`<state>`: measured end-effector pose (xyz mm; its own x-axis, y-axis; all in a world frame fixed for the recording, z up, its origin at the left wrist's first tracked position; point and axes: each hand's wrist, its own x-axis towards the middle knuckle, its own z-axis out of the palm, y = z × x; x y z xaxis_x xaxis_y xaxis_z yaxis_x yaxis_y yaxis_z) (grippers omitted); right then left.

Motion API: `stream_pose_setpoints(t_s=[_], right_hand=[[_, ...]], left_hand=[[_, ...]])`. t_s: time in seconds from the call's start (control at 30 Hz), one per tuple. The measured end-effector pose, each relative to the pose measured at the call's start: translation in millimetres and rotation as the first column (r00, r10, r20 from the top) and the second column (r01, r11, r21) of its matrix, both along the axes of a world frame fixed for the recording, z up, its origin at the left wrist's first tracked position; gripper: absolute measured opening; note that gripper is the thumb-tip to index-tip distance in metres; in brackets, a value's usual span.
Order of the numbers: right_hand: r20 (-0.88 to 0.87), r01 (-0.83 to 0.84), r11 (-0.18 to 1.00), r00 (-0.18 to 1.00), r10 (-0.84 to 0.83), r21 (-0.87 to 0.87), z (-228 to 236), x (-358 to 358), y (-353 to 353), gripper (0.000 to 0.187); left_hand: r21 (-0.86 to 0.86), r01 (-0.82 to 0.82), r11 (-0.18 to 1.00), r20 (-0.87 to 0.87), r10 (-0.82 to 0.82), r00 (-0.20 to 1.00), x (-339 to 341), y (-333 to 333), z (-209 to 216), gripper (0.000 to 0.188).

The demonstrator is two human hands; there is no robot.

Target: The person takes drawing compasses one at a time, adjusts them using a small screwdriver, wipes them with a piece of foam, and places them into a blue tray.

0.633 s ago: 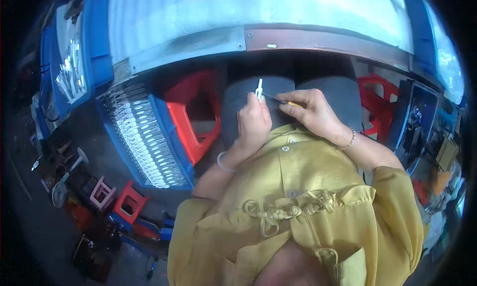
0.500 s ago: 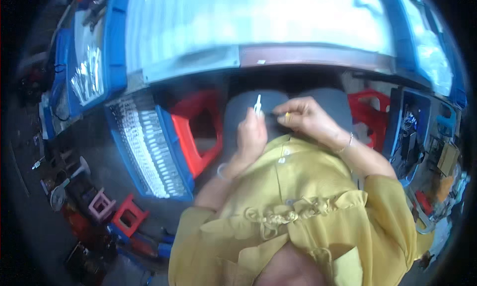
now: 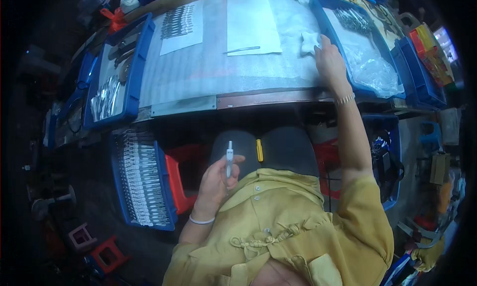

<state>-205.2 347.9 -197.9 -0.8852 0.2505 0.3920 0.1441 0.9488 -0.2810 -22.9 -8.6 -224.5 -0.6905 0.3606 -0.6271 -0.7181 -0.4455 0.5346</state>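
My left hand is closed over my lap around a slim silver-grey metal part, which points away from me with a narrow tip. Out on the table at the right, my right hand has its fingers and thumb bent together at the edge of a crumpled white cloth. The fingertips seem to pinch it. Between my thighs lies a yellow handle, apart from both hands.
A white sheet on the table bears a thin metal strip; another sheet holds rowed metal parts. Blue trays flank the work surface. By my left leg, a blue crate of stacked parts stands beside a red stool.
My right hand has left my lap and reached forward to the white cloth. The yellow handle now rests on my lap. My left hand, still holding the metal part, sits lower and further left.
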Motion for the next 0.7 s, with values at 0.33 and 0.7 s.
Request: stream_pose_setpoints(t_s=[0.33, 0.7], right_hand=[[-0.239, -0.290, 0.480, 0.957, 0.166, -0.828, -10, 15, -14, 0.064], [-0.042, 0.187, -0.283, 0.765, 0.643, -0.941, -34, 171, -187, 0.036]], left_hand=[[-0.065, 0.007, 0.998, -0.108, -0.014, 0.994, 30, -9, 1, 0.033], [-0.138, -0.186, 0.973, -0.489, 0.097, 0.867, 19, 8, -5, 0.027]])
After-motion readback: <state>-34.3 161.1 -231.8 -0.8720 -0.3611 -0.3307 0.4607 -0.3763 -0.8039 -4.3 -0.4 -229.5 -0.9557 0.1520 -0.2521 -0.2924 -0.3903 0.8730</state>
